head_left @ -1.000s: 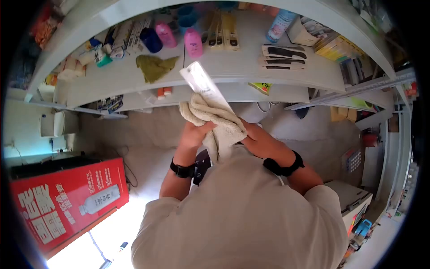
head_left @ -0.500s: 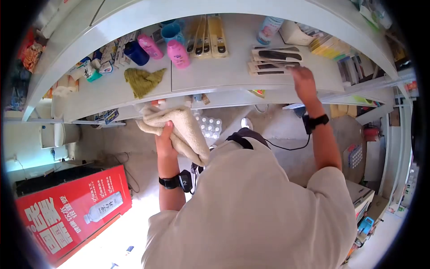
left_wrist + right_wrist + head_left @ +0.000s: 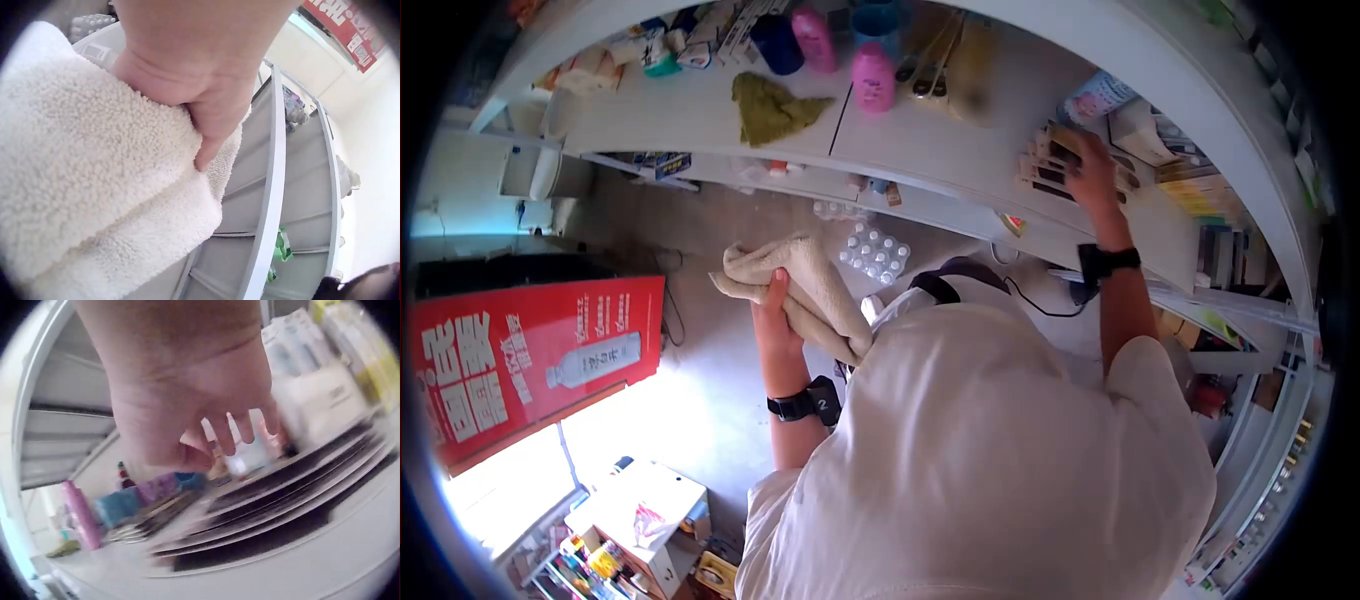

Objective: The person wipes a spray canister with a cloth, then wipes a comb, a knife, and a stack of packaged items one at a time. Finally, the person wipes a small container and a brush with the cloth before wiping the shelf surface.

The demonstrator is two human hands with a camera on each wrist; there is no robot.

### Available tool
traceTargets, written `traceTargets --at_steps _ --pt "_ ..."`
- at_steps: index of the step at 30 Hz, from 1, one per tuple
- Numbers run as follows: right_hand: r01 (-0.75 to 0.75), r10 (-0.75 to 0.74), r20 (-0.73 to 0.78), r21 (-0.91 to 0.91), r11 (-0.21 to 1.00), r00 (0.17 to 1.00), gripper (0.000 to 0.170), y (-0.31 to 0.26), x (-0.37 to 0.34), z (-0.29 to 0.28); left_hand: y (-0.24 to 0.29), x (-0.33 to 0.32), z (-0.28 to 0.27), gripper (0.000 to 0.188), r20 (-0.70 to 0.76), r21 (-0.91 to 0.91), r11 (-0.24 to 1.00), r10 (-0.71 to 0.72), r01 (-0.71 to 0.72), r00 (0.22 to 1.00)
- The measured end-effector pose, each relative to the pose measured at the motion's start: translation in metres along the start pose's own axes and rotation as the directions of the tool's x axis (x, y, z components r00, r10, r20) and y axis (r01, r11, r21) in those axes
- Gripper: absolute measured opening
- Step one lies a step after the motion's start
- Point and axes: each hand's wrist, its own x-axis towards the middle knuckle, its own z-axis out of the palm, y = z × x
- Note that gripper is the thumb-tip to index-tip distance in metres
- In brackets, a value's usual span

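Far left of the frame, a big red sign (image 3: 540,360) with white lettering, and up along the shelf (image 3: 970,150), upper left of centre, a crumpled green cloth (image 3: 770,108). Below it, left of centre, here's the left hand (image 3: 772,315) — its grip pinching a folded, fluffy cream towel (image 3: 815,290), thumb laid over the top, the towel well apart from the shelf. A pink bottle (image 3: 873,78) stands upright, top centre, and a pack of white-capped bottles (image 3: 875,253) sits on the floor mid-frame. Over to the upper right, the right hand (image 3: 1093,175) hangs above the stacked flat packets (image 3: 269,515) — grip loosely spread, fingers apart; contact with the packets, I can't tell. Just beyond, a blue-and-pink spray can (image 3: 1098,97).
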Motion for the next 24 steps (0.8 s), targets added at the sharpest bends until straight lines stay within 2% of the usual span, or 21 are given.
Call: traceTargets --at_steps 2,4,5,7,10,11,13,15,19,21,23,24 --pt "0.009 0.016 -0.106 0.223 0.975 0.994 0.047 -0.028 0.037 0.046 -0.005 -0.005 -0.010 0.054 -0.031 -0.011 1.000 0.008 -0.008 0.999" --pt "-0.125 0.174 -0.166 0.268 0.955 0.971 0.062 -0.057 0.084 0.094 -0.006 -0.013 -0.017 0.052 -0.045 -0.030 1.000 0.005 -0.006 0.999" --pt "-0.291 0.312 -0.074 0.212 0.933 0.947 0.068 -0.070 0.105 0.111 -0.001 -0.020 -0.017 0.051 -0.047 -0.041 0.999 -0.003 0.001 0.999" --pt "-0.579 0.574 0.079 0.061 0.813 0.815 0.080 -0.100 0.138 0.143 0.006 -0.037 -0.025 0.050 -0.099 -0.055 0.998 0.015 -0.020 0.995" --pt "-0.683 0.694 0.180 -0.127 0.719 0.697 0.097 -0.102 0.161 0.152 0.013 -0.052 -0.037 0.050 -0.188 -0.074 0.992 0.089 -0.104 0.978" --pt "-0.709 0.709 0.176 -0.075 0.701 0.683 0.096 -0.099 0.165 0.153 0.011 -0.056 -0.047 0.050 -0.198 -0.090 0.988 0.105 -0.124 0.975" --pt "-0.754 0.741 0.175 0.012 0.657 0.648 0.093 -0.092 0.159 0.149 0.013 -0.063 -0.062 0.050 -0.224 -0.110 0.985 0.102 -0.129 0.969" --pt "-0.697 0.671 0.193 0.255 0.671 0.716 0.091 -0.078 0.144 0.140 0.015 -0.070 -0.072 0.050 -0.251 -0.120 0.988 0.067 -0.099 0.966" --pt "-0.567 0.650 0.052 0.545 0.618 0.758 0.088 -0.057 0.128 0.141 0.010 -0.067 -0.093 0.050 -0.207 -0.150 0.984 0.061 -0.094 0.976" --pt "-0.580 0.668 0.140 0.643 0.500 0.731 0.077 -0.052 0.121 0.139 0.013 -0.064 -0.092 0.049 -0.183 -0.155 0.987 0.011 -0.040 0.983" --pt "-0.598 0.728 0.166 0.702 0.387 0.666 0.070 -0.103 0.095 0.095 0.017 -0.058 -0.084 0.048 -0.138 -0.198 0.980 -0.048 0.020 0.989" --pt "-0.575 0.707 0.174 0.725 0.379 0.685 0.067 -0.117 0.080 0.083 0.021 -0.055 -0.079 0.048 -0.112 -0.212 0.976 -0.077 0.052 0.991"
